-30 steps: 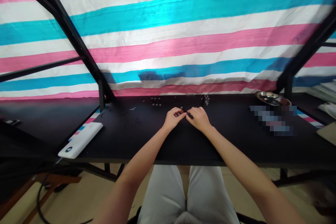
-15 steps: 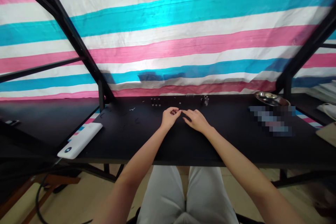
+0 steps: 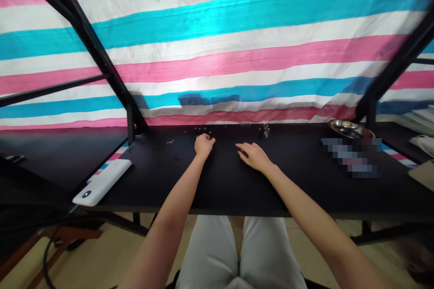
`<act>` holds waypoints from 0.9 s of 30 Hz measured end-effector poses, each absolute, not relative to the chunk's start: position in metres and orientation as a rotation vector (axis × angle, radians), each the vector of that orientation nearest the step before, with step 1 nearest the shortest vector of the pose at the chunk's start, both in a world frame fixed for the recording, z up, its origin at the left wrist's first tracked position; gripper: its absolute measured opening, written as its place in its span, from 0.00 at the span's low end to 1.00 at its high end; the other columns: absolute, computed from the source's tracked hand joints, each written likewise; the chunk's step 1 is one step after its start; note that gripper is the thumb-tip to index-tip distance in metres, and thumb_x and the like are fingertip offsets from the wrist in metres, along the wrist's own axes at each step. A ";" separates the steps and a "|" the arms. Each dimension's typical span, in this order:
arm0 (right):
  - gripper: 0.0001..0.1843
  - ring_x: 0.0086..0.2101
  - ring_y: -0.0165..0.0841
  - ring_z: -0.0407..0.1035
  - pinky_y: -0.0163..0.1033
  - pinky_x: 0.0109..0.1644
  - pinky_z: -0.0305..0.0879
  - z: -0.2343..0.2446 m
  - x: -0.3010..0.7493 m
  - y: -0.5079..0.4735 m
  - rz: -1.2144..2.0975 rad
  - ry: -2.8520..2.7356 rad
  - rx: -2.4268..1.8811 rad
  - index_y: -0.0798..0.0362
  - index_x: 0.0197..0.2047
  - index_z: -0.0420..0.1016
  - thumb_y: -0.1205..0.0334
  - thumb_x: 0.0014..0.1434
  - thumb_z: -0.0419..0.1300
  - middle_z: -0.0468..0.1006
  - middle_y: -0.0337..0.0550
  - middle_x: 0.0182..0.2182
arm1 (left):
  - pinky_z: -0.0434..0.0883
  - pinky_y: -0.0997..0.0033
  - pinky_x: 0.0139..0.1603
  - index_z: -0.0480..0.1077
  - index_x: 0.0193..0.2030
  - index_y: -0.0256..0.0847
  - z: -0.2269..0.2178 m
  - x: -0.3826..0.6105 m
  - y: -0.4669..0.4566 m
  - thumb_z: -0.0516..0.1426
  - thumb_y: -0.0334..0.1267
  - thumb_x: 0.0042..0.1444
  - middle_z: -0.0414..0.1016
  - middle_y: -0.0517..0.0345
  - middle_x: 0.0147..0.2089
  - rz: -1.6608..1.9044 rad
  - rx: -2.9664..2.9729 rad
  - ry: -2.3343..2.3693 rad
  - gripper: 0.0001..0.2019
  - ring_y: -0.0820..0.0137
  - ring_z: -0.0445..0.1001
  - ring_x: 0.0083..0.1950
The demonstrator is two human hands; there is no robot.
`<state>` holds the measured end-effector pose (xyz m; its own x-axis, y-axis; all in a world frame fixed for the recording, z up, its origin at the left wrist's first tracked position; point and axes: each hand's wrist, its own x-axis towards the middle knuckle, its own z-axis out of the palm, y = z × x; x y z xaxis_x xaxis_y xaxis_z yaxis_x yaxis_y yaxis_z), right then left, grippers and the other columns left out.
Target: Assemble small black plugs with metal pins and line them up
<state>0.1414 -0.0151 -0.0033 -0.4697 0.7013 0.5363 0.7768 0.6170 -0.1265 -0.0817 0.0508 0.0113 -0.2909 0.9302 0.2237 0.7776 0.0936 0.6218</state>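
My left hand [image 3: 204, 146] is at the far part of the black table [image 3: 217, 185], fingers curled and thumb to the right. A small grey piece [image 3: 210, 132] shows just past its fingertips; what the fingers hold is too small to make out. Close beyond the same hand lie several small grey pieces [image 3: 205, 128], partly covered by it. My right hand [image 3: 254, 155] rests on the tabletop to the right, index finger stretched leftward and thumb apart below, with nothing seen in it.
Along the far edge are a row of tiny pale pieces [image 3: 245, 124] and a clear small cluster [image 3: 266, 131]. White slivers [image 3: 170, 142] lie on the left. A white power bank [image 3: 102, 182] is at the left edge, a steel dish [image 3: 352, 129] at the right. Black frame bars rise both sides.
My left hand has moved left, away from my right hand, to the small grey pieces. The lone piece beyond the hands is gone from its spot. My right hand has hardly moved.
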 end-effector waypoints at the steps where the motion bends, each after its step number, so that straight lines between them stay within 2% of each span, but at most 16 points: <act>1: 0.19 0.36 0.33 0.70 0.39 0.41 0.59 -0.003 0.141 -0.015 -0.176 -2.291 -1.165 0.55 0.53 0.67 0.61 0.62 0.47 0.76 0.49 0.39 | 0.67 0.69 0.39 0.73 0.31 0.43 0.011 -0.082 0.053 0.57 0.40 0.45 0.77 0.54 0.36 0.938 1.722 2.181 0.07 0.63 0.74 0.40; 14: 0.17 0.36 0.33 0.70 0.40 0.43 0.60 0.003 0.143 -0.018 -0.127 -2.267 -1.177 0.53 0.51 0.69 0.62 0.62 0.47 0.77 0.48 0.39 | 0.67 0.64 0.40 0.72 0.38 0.42 0.011 -0.074 0.065 0.55 0.42 0.49 0.76 0.47 0.39 0.799 1.742 2.321 0.11 0.57 0.74 0.42; 19: 0.17 0.36 0.33 0.70 0.40 0.43 0.59 0.003 0.145 -0.017 -0.122 -2.245 -1.166 0.53 0.50 0.70 0.62 0.61 0.48 0.77 0.48 0.39 | 0.67 0.63 0.40 0.73 0.37 0.41 0.010 -0.074 0.067 0.54 0.43 0.50 0.76 0.46 0.39 0.773 1.741 2.335 0.11 0.57 0.74 0.43; 27: 0.16 0.29 0.30 0.68 0.37 0.38 0.59 0.010 0.156 -0.014 -0.036 -2.124 -1.217 0.53 0.45 0.73 0.59 0.60 0.49 0.77 0.44 0.33 | 0.68 0.63 0.40 0.73 0.36 0.40 0.009 -0.074 0.069 0.54 0.43 0.50 0.76 0.45 0.39 0.750 1.755 2.331 0.12 0.56 0.74 0.43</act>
<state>0.1556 -0.0144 0.0099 -0.3320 0.7534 0.5676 0.7722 0.5627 -0.2952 -0.0743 0.0687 0.0094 -0.3159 0.9297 0.1892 0.8655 0.2007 0.4589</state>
